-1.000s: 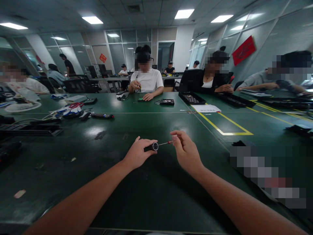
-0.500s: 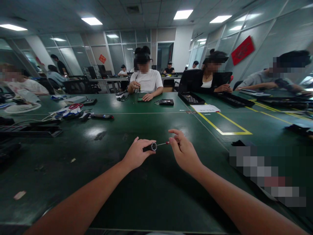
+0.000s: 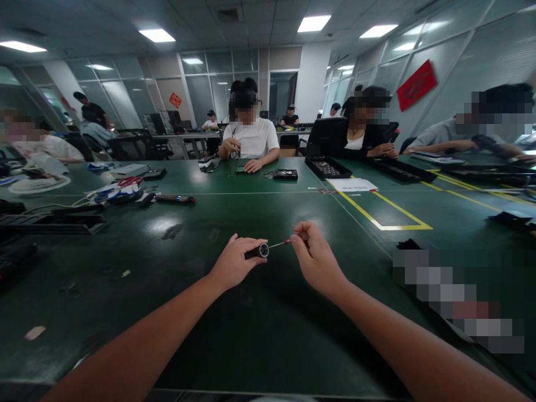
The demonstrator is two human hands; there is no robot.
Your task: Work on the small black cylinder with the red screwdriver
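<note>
My left hand (image 3: pixel 234 261) grips a short black cylinder (image 3: pixel 263 250) with a silver ring around its end, which faces me; it could be a flashlight, but I cannot tell for certain. From the right, a thin screwdriver (image 3: pixel 287 242) with a red handle reaches towards this ringed end. Its tip meets the cylinder's edge, though the exact contact is too small to make out. The handle is pinched between the thumb and fingers of my right hand (image 3: pixel 315 255). Both hands are held above the green tabletop (image 3: pixel 276 346).
A pen-like tool (image 3: pixel 175 199), red-handled scissors (image 3: pixel 129 181) and cables lie to the left. Across the table a person (image 3: pixel 251 139) works beside a black box (image 3: pixel 285 175). Black trays (image 3: pixel 329 167) and yellow tape (image 3: pixel 404 228) are to the right.
My right hand's fingers have curled in closer around the screwdriver handle. My left hand and the black cylinder have stayed in place.
</note>
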